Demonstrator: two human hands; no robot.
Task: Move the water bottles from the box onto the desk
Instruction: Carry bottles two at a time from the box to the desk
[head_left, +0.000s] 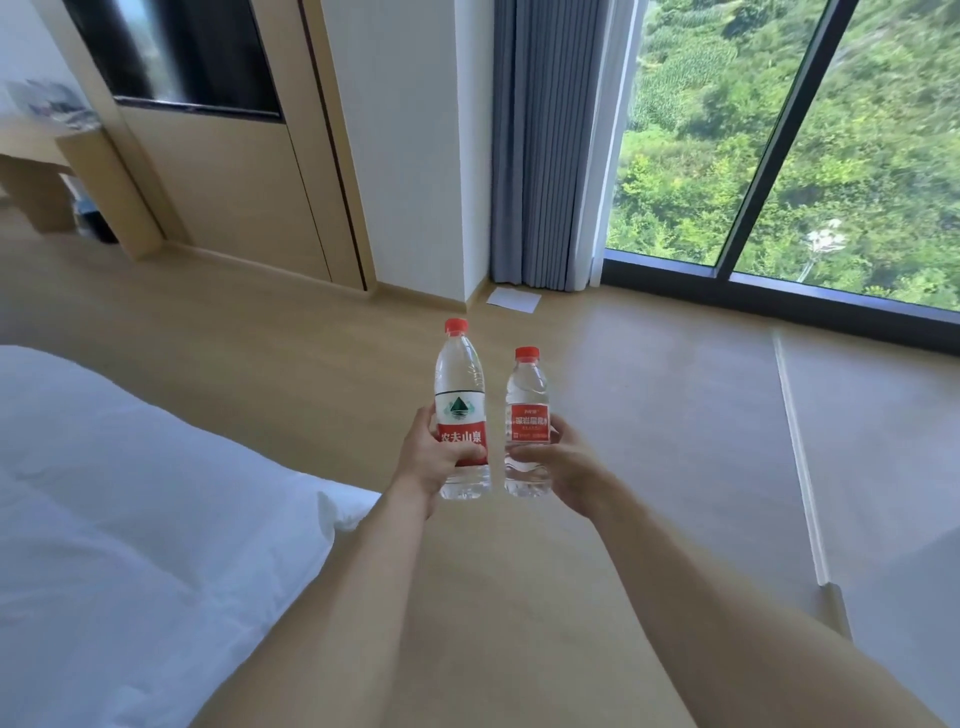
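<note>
The left hand (434, 460) has its fingers curled round the lower red label of the taller clear plastic water bottle with a red cap (461, 410); most of the bottle stands upright above the fingers, its base just below them. Just beside it, apart by a narrow gap, the shorter clear plastic water bottle with a red cap (527, 421) is gripped at its lower body by the right hand (563, 465), thumb across the front. Both bottles are in the air over the pale wooden floor (649, 415). No box shows, so both appear already taken out. A light wooden desk (31, 156) at far left is probably the goal; carrying and setting down remain.
</note>
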